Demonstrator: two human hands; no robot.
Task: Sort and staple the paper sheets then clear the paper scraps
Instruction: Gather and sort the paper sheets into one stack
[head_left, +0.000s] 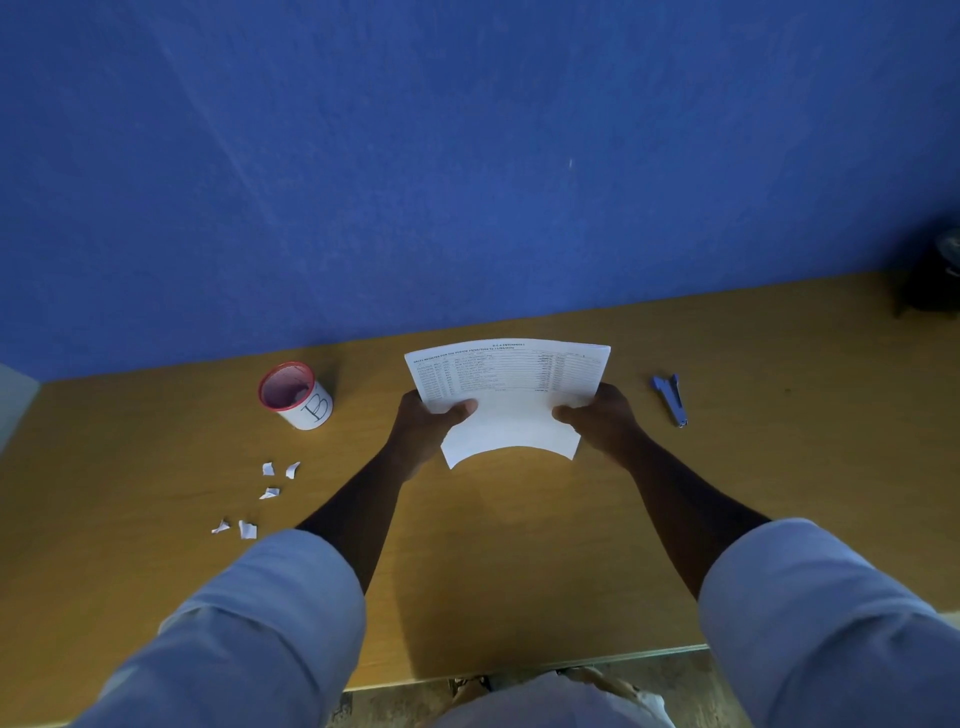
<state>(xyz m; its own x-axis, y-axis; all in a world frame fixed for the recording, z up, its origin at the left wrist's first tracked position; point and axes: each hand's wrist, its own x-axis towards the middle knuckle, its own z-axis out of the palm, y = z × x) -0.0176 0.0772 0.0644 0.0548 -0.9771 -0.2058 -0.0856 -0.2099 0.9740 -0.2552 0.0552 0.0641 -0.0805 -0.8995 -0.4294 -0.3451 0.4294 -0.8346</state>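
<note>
I had the paper sheets raised above the surface near its far edge, left hand and right hand each with its grip pinching a side edge, and judged them light, floppy, best held by the edges.

I can't read the small print on the paper sheets beyond a bold heading, and how many sheets are in the stack I can't tell. Behind the sheets, the fingers of my left hand and right hand are hidden, only the thumbs showing. Far right of the sheets, a dark object is cut off by the edge and too blurred to identify.
</note>
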